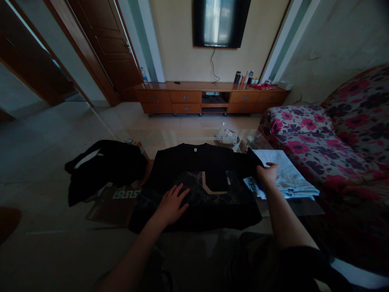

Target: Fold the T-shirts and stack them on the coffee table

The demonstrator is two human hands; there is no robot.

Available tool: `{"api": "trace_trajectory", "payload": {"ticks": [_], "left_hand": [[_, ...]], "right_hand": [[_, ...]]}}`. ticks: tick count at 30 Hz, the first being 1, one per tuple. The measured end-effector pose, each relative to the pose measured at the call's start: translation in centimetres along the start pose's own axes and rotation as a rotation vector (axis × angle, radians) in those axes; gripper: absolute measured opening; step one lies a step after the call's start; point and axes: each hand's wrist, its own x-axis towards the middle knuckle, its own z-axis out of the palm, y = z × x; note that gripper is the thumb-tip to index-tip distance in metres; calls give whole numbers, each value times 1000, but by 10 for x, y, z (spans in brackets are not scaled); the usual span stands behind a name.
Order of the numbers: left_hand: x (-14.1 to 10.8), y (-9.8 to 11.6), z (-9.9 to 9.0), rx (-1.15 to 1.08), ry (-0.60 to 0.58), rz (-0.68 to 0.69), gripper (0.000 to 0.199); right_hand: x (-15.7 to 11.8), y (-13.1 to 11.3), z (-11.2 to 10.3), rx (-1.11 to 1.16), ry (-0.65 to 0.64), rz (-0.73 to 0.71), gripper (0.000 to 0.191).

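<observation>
A black T-shirt lies spread out on a glass table, its neckline away from me. Across its chest runs a dark marbled band, with a tan-edged pocket outline. My left hand rests flat on the lower left of the shirt, fingers apart. At the shirt's right side, my right hand is closed on the end of the right sleeve; part of the grip is hidden behind the hand. Under and beside that hand is a folded light-coloured garment. A crumpled black garment with a white strip lies to the left.
The glass table has a Greek-key border. Beyond it stands a low wooden TV cabinet bearing bottles and cans. A flowered sofa is close on the right. A plastic bag shows near the table's far edge.
</observation>
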Motion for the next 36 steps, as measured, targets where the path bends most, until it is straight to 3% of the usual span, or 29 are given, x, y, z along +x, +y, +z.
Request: {"api": "trace_trajectory", "payload": {"ticks": [3,7,11,15,18,22,24,26,28,30,33,36], "left_hand": [[0,1,1,14,-7,-2,64],[-1,3,1,26,2,0,63],[-1,4,-1,33,-6,0,62],[0,3,1,40,-4,3,63],[0,3,2,47,0,2,63],[1,3,3,50,-2,-1,63],[1,4,3,51,-4,-3,62],[1,4,3,52,-1,-3,62],[1,4,3,51,3,-1,62],[1,4,4,49,5,2,62],[0,3,4,48,9,5,62],[0,3,5,50,4,6,62]], "right_hand": [[2,-6,-7,-157,-12,-94,51],[-2,-19,-12,-153,24,-336,41],[-7,-23,-17,-279,93,-280,46],[-4,-14,-17,-361,-30,-228,61],[-1,-14,-15,-367,-120,-278,48],[-20,-39,-11,-291,-57,-497,53],[-43,-58,-6,-253,-149,-727,62],[-72,-74,0,-302,-392,-934,67],[-100,-83,7,-415,-623,-1017,71],[-121,-82,14,-506,-761,-1027,77],[-132,-71,20,-588,-770,-1013,81],[-127,-61,22,-609,-671,-1002,64]]}}
